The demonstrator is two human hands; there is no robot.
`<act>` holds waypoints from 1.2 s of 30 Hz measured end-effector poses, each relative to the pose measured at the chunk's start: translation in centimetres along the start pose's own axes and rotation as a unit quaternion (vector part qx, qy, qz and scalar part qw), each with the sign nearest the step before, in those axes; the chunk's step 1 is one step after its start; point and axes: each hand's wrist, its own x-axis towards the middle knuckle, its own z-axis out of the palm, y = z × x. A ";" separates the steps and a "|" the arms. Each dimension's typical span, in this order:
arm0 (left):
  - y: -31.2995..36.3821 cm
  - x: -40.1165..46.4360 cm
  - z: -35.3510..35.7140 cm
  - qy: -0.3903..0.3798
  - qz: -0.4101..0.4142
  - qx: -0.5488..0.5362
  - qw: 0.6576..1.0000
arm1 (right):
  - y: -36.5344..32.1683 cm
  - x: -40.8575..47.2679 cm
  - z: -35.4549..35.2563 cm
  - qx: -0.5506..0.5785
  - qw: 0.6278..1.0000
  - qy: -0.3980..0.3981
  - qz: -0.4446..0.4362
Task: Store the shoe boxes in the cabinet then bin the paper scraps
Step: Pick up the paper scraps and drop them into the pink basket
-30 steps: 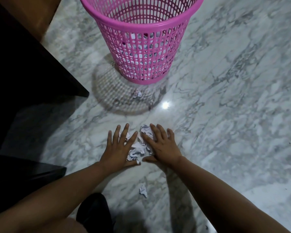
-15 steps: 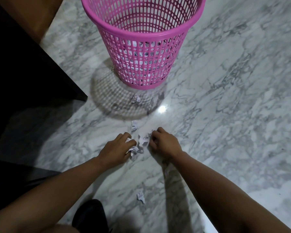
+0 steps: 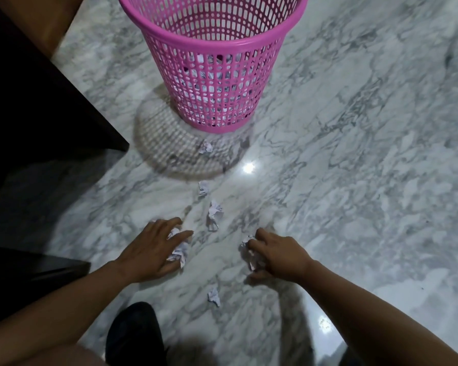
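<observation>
A: Start nearest the camera, at the bottom of the frame. What's there?

B: Two bare forearms reach up from the lower corners, with a dark shape (image 3: 135,336) low down between them; I cannot tell what it is. Just above it, one small crumpled scrap (image 3: 213,296) lies alone on the marble floor (image 3: 368,180).

A: And the hands?

B: The left hand (image 3: 154,249) is left of centre, fingers curled over a wad of paper (image 3: 179,249) — that grip is closed around the wad, which shows white under the fingertips. The right hand (image 3: 280,256) is right of centre, its grip likewise clenched on a second wad (image 3: 249,249), thumb low against the floor. The two hands are apart, with bare marble between them.

A: Beyond the hands?

B: Three loose scraps run up the middle of the frame. A longer twisted scrap (image 3: 214,215) lies just above the gap between the hands, a smaller piece (image 3: 203,188) lies beyond it, and a third piece (image 3: 205,147) sits in the bin's latticed shadow, near its base.

A: The bin itself?

B: A pink mesh wastebasket (image 3: 214,62) stands upright at top centre — white paper shows through its lower holes. A bright glint sits on the floor to the right of its shadow. Dark furniture (image 3: 37,101) fills the left edge, and a brown wooden surface shows in the upper left corner.
</observation>
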 end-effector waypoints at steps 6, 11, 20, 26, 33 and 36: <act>1.5 1.1 0.9 0.003 0.038 0.056 0.998 | -1.4 0.8 2.1 -0.025 0.999 0.038 -0.012; 1.9 2.7 0.0 -0.007 0.000 -0.005 1.000 | -2.3 2.2 0.9 0.034 0.999 -0.001 -0.020; 2.2 2.7 -1.0 0.050 -0.131 -0.119 0.983 | -10.1 2.5 1.8 0.111 0.975 -0.146 -0.129; 1.0 2.1 -0.9 0.067 -0.156 -0.138 0.976 | -11.2 2.8 3.0 0.098 0.980 -0.132 -0.115; 1.1 3.2 -1.3 0.093 -0.182 -0.153 0.967 | -8.5 5.7 -0.1 0.199 0.975 0.041 0.089; 1.1 3.8 -1.8 0.107 -0.193 -0.156 0.963 | -6.1 7.7 -2.7 0.228 0.950 0.151 0.147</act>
